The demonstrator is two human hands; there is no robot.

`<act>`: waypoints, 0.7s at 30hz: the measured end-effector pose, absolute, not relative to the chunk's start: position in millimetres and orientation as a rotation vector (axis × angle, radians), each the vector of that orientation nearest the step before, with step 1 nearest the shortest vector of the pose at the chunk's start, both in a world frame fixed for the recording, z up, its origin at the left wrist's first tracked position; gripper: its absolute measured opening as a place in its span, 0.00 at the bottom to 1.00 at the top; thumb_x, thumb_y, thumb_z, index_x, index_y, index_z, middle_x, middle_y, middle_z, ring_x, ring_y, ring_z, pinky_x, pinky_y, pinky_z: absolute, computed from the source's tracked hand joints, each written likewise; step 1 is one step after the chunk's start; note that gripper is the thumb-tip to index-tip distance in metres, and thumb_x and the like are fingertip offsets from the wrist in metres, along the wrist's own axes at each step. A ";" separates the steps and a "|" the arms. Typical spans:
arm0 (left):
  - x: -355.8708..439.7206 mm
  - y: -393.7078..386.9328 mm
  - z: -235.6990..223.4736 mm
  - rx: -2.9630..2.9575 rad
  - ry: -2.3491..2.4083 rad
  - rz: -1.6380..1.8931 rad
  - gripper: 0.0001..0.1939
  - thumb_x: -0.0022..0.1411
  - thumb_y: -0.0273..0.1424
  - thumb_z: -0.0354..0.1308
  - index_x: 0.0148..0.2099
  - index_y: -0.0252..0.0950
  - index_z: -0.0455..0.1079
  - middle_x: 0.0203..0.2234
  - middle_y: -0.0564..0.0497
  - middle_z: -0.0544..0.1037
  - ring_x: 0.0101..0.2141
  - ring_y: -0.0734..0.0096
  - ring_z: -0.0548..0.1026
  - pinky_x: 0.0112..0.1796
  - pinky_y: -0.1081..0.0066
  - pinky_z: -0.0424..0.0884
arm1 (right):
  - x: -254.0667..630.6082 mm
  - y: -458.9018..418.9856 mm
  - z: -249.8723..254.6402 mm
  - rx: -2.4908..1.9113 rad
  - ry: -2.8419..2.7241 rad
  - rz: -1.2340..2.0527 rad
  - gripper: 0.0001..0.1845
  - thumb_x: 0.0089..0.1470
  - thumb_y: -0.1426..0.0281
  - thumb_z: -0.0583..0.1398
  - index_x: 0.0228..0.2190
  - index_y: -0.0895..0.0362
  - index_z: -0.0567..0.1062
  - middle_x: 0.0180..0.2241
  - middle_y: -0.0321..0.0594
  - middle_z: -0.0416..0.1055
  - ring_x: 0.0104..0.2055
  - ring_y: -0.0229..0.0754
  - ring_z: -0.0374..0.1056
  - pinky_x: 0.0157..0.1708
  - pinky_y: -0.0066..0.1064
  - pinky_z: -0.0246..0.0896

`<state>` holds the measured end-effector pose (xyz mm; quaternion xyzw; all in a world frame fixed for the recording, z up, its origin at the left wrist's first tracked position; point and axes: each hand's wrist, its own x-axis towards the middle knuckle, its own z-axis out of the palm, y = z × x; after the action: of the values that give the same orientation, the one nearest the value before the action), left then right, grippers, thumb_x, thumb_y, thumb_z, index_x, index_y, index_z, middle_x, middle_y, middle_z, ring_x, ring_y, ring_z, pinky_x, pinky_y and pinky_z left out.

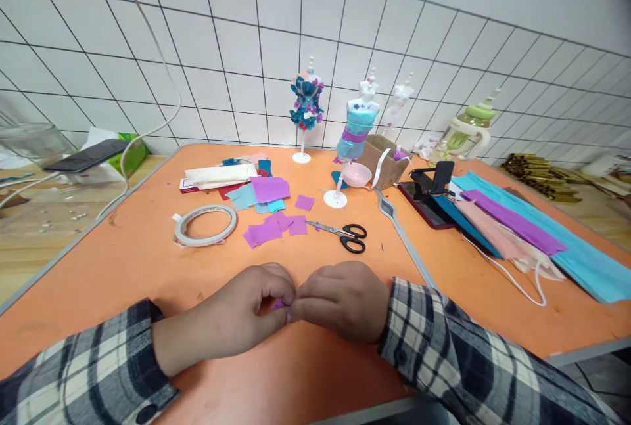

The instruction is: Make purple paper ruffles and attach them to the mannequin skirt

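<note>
My left hand is closed in a pinch on a small scrap of purple paper, mostly hidden by the fingers. Fingertips of my right hand press together against those of the left; whether they also grip the scrap is hidden. Beyond my hands lie several cut purple paper pieces and black-handled scissors, blades pointing left. A larger purple sheet rests over light blue pieces. To the left, a roll of white tape lies flat on the orange table.
Behind stand a mini dress form in blue and purple decoration and another wrapped in blue, near a pink bowl and a cardboard box. At right are a phone, long coloured paper strips and a bottle.
</note>
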<state>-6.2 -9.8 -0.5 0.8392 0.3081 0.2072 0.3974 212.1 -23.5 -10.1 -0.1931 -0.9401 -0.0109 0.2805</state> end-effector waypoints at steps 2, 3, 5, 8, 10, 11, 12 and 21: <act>-5.5 -6.7 0.6 2.122 0.858 0.605 0.10 0.61 0.30 0.57 0.29 0.38 0.76 0.28 0.50 0.80 0.31 0.67 0.77 0.34 0.70 0.73 | 212.1 -29.0 -4.1 -0.465 -2.537 -0.091 0.14 0.67 0.73 0.52 0.36 0.53 0.78 0.33 0.38 0.80 0.36 0.39 0.74 0.31 0.29 0.62; -5.5 -5.0 1.7 2.109 0.900 0.654 0.10 0.62 0.31 0.57 0.29 0.38 0.75 0.28 0.50 0.80 0.31 0.67 0.77 0.34 0.70 0.73 | 212.3 -30.7 -1.9 -0.433 -2.519 -0.066 0.14 0.67 0.73 0.53 0.37 0.53 0.78 0.33 0.38 0.80 0.37 0.39 0.74 0.32 0.30 0.63; -6.7 -2.1 4.0 2.092 0.973 0.749 0.11 0.63 0.32 0.56 0.29 0.38 0.76 0.28 0.51 0.81 0.31 0.67 0.78 0.35 0.70 0.73 | 212.2 -31.1 0.0 -0.453 -2.412 0.080 0.13 0.65 0.73 0.53 0.39 0.53 0.78 0.34 0.40 0.80 0.37 0.40 0.74 0.36 0.31 0.66; -10.1 -1.7 5.6 2.198 1.016 0.862 0.10 0.64 0.31 0.56 0.32 0.38 0.76 0.30 0.50 0.81 0.33 0.67 0.78 0.37 0.69 0.73 | 209.7 -25.9 -3.4 -0.815 -2.101 0.564 0.08 0.60 0.69 0.58 0.35 0.54 0.78 0.28 0.38 0.77 0.28 0.38 0.70 0.30 0.30 0.66; -12.3 -3.9 5.3 2.371 0.980 0.892 0.08 0.64 0.28 0.56 0.34 0.38 0.76 0.32 0.50 0.81 0.35 0.66 0.77 0.39 0.67 0.72 | 206.4 -21.2 -7.6 -1.068 -1.861 1.076 0.11 0.58 0.62 0.60 0.29 0.56 0.76 0.22 0.35 0.71 0.21 0.35 0.65 0.23 0.27 0.63; -13.1 -5.3 4.9 2.460 0.948 0.900 0.08 0.64 0.26 0.56 0.36 0.38 0.75 0.32 0.50 0.80 0.36 0.65 0.76 0.41 0.66 0.71 | 204.5 -19.3 -9.5 -1.134 -1.740 1.329 0.14 0.57 0.59 0.60 0.28 0.57 0.75 0.21 0.34 0.68 0.20 0.34 0.63 0.20 0.26 0.61; -13.6 -6.7 4.7 2.538 0.917 0.903 0.07 0.64 0.25 0.55 0.37 0.38 0.75 0.33 0.50 0.80 0.37 0.65 0.76 0.41 0.66 0.70 | 202.5 -17.9 -10.9 -1.163 -1.627 1.536 0.16 0.55 0.56 0.62 0.27 0.57 0.74 0.20 0.33 0.67 0.19 0.33 0.62 0.18 0.25 0.61; -10.6 -8.5 2.4 2.547 0.889 0.988 0.07 0.65 0.23 0.55 0.38 0.38 0.74 0.33 0.51 0.79 0.36 0.67 0.75 0.41 0.67 0.69 | 192.7 -20.7 -10.3 -1.155 -1.319 1.702 0.25 0.39 0.57 0.73 0.34 0.57 0.73 0.28 0.32 0.70 0.21 0.31 0.65 0.17 0.24 0.66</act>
<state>-10.6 -8.5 2.4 0.8785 0.3067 0.3409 0.1341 192.7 -20.7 -10.3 -0.4443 -0.5071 0.6545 0.3421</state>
